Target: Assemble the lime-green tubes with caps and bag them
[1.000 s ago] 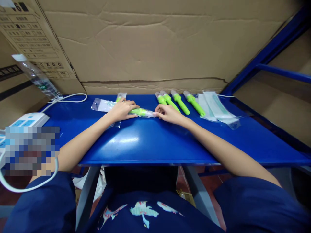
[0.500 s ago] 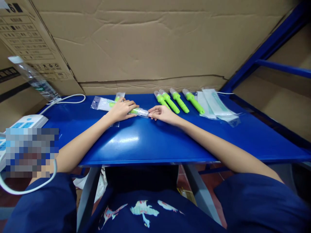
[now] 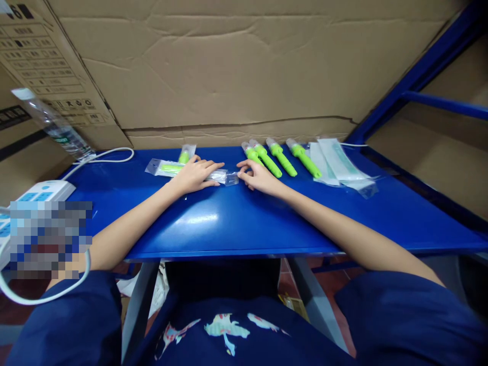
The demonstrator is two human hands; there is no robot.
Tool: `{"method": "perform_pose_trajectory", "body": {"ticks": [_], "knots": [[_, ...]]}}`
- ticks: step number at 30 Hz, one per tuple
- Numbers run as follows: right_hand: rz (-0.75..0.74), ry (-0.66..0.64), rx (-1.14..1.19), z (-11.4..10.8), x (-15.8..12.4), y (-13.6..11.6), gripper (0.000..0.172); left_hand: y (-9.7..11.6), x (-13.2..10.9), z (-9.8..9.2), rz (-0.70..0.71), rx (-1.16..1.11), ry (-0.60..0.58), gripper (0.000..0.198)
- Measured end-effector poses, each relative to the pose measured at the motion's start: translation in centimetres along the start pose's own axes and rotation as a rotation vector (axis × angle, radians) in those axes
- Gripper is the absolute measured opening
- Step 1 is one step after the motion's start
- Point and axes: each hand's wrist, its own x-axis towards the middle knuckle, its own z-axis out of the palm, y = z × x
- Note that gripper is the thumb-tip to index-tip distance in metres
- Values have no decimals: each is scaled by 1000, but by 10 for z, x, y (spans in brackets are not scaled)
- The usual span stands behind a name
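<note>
My left hand point(image 3: 195, 174) lies with outstretched fingers over a clear plastic bag point(image 3: 152, 166) that has a bright green stick-shaped tool point(image 3: 170, 168) inside. Its thumb rests along the near side and its fingers along the far side. The bag's clear end flap point(image 3: 232, 178) reaches right to my right hand point(image 3: 259, 178), whose thumb and fingertips are closed on its edge. Beyond the left hand lies another bagged green tool point(image 3: 184, 155), partly covered. What exactly these tools are I cannot make out.
Several green tools with clear caps point(image 3: 284, 160) lie in a row right of centre. Flat pale packets point(image 3: 343, 165) lie beside them on the blue table point(image 3: 229, 229). At left are a power strip point(image 3: 41, 195), a cable and a bottle point(image 3: 61, 129). Cardboard point(image 3: 244, 66) stands behind.
The bag's clear end now stretches flat to the right past the tool. My right hand has shifted slightly right, and my left hand has moved slightly along the bag.
</note>
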Motion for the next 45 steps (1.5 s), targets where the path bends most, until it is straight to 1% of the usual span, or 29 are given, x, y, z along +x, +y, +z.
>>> {"method": "perform_pose_trajectory", "body": {"ticks": [1,3,6,7,9,11,13,17,19,22,26,29,32,35,37,39,41,45], "knots": [[21,17,-30,0,1,1,22,0,0,-1,-1,-8,11,69],[66,0,-63,-1,3,4,19,-1,-1,-3,7,-21,36,71],[90,-46,-62,-1,5,7,6,-1,0,-4,45,-43,74,56],[93,-58,-58,-2,6,7,7,-1,0,-4,62,-51,85,50],[113,-79,-59,-2,7,6,21,-1,1,-2,92,-65,98,39],[138,-93,-53,-3,7,6,31,-1,2,0,113,-72,100,35],[161,-112,-17,-4,8,6,33,-1,3,3,127,-84,99,34],[184,-159,82,-4,9,8,30,1,4,6,148,-130,90,35],[159,-161,115,-3,10,8,28,3,4,6,146,-142,87,36],[60,-133,156,-2,11,9,21,8,6,7,118,-146,84,36],[-98,-117,108,1,11,11,16,14,8,7,94,-153,63,35],[-173,-91,84,5,11,14,16,17,9,6,73,-177,47,33],[-180,-85,123,9,13,16,25,17,10,5,34,-218,37,30],[-151,-130,265,10,15,19,40,16,9,6,22,-262,29,27],[-157,-156,328,9,16,23,42,14,9,8,23,-290,35,25],[-192,-162,293,10,17,27,41,14,8,11,-2,-314,63,24],[-232,-153,196,11,17,31,42,13,8,13,-30,-346,100,26],[-278,-127,58,14,15,32,38,11,7,14,-7,-439,164,31]]}}
